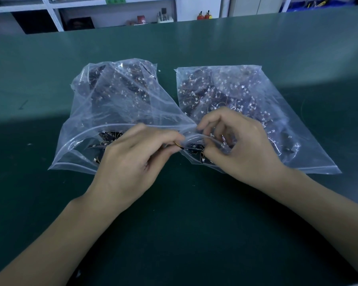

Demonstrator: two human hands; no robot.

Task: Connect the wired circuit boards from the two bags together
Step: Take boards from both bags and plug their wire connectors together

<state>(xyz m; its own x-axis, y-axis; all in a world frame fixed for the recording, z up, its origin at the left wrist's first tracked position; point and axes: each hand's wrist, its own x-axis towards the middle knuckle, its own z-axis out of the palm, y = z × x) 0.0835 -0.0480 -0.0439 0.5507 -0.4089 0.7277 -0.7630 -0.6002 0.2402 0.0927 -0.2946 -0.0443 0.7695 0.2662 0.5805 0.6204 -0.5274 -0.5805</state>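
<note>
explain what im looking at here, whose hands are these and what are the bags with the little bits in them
There is no machine here. The one picture comes from a camera worn on a person's head, looking forward and down, so the two bare hands belong to the wearer.

A green table carries two clear plastic bags side by side. The left bag and the right bag are both full of small dark circuit boards with thin wires and white plugs.

The hands meet between the bags' near corners. The left hand pinches a wire leading to a small dark board. The right hand has its fingers curled at that same spot, against the plastic; just what it holds is hidden.

Behind the table stand white shelves.
</note>
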